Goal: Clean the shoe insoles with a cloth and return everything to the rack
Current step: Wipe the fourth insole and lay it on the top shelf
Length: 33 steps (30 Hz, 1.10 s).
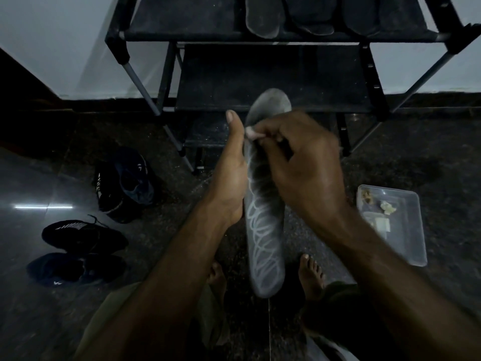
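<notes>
Grey insole was held upright before the rack, left hand cupping its edge, right hand fingers curled pinching a pale cloth; wiping step, probably; next: wipe downward, then shelve.

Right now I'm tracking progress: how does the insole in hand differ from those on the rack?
The held insole is gripped by the left hand and right hand, shows pale looping lines; the rack insoles lie flat on the top shelf, plain. All dark grey.
</notes>
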Motion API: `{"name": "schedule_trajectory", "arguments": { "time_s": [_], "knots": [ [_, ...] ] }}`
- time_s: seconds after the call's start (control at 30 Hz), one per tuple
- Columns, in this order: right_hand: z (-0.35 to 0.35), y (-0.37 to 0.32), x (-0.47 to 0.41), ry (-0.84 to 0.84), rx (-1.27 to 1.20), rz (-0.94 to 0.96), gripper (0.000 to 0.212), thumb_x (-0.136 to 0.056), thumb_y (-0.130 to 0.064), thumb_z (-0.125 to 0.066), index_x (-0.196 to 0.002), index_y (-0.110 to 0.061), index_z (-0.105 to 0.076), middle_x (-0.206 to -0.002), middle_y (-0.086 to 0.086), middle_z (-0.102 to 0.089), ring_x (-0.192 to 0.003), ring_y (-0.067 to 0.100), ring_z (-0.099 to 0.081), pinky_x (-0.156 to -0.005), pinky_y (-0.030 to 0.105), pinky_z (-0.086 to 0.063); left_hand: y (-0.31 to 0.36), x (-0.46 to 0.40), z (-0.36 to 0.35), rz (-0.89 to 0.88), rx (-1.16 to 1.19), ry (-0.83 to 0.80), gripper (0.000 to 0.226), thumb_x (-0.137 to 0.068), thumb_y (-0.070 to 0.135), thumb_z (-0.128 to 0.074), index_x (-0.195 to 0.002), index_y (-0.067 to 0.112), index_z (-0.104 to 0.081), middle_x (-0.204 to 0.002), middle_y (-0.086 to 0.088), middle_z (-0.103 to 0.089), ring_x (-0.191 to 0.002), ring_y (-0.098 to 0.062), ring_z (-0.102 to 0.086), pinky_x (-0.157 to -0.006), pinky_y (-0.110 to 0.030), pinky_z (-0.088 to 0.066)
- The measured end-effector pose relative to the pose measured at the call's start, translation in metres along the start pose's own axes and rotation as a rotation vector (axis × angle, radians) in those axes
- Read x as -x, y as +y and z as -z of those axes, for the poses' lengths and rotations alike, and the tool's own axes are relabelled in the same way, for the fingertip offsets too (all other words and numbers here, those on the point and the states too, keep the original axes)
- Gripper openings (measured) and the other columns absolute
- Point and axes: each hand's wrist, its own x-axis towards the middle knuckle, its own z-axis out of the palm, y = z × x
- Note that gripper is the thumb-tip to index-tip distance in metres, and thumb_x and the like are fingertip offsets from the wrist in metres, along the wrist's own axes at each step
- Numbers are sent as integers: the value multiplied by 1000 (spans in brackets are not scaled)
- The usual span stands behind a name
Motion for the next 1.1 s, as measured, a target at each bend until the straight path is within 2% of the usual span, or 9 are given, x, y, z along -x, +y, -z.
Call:
{"name": "schedule_trajectory", "arguments": {
  "time_s": [0.13,0.27,0.47,0.63,0.73,0.8,0.97,1.03,1.1],
  "knots": [
    [-5,-4,2,-30,-24,18,12,-91,-6,-65,-100,-7,-72,-97,1,-69,-90,8,-63,-82,19,-51,2,1,5,-17,69,-20,80,-94,67,-21,-140,6,-46,-140,-17,-53,-130,-28,-51,-110,-44,-38],
    [7,13,-7,88,31,-58,10,-92,-12,-66,-100,-8,-72,-98,2,-67,-85,3,-60,-76,9,-47,-2,-1,-4,-19,14,-36,65,-96,60,-22,-127,16,-58,-125,-9,-64,-123,-23,-56,-106,-41,-41],
    [-2,5,1,43,-10,-62,12,-91,-9,-65,-101,-8,-71,-100,2,-69,-91,8,-64,-81,20,-53,-2,-2,1,-23,26,-29,70,-98,60,-18,-134,11,-52,-132,-11,-61,-126,-23,-55,-107,-38,-42],
    [-13,-5,7,-45,-43,-2,12,-91,-8,-66,-101,-8,-72,-98,3,-69,-92,11,-64,-83,24,-53,4,-2,7,6,137,-59,84,-95,67,-18,-140,2,-46,-143,-16,-51,-134,-28,-47,-116,-46,-31],
    [-4,11,-3,16,26,-38,12,-92,-10,-65,-101,-10,-72,-99,2,-67,-88,9,-63,-79,19,-52,1,-4,2,22,201,-37,75,-97,64,-22,-125,6,-62,-123,-16,-64,-116,-26,-61,-107,-42,-44],
    [1,20,-7,62,29,-56,12,-92,-8,-64,-101,-8,-72,-99,4,-66,-86,9,-64,-78,21,-54,-3,-6,-1,7,187,-36,68,-98,60,-24,-110,13,-72,-113,-12,-69,-109,-25,-64,-105,-43,-44],
    [-9,11,-1,11,0,-34,13,-91,-8,-65,-102,-8,-72,-100,3,-69,-92,9,-64,-82,19,-53,0,-12,5,29,203,-28,76,-97,65,-24,-136,5,-51,-132,-17,-59,-125,-28,-56,-110,-43,-40],
    [-17,4,3,-52,-26,8,14,-90,-6,-66,-103,-8,-72,-99,3,-70,-93,10,-65,-84,23,-53,5,-14,7,14,222,-28,80,-96,67,-19,-136,5,-51,-141,-15,-53,-131,-27,-51,-112,-42,-38],
    [-17,3,1,-71,-33,32,14,-89,-6,-67,-101,-8,-72,-97,2,-70,-91,6,-64,-84,18,-51,8,-15,9,2,250,-24,80,-96,67,-19,-138,5,-47,-142,-14,-52,-132,-27,-49,-113,-42,-36]
  ]
}}
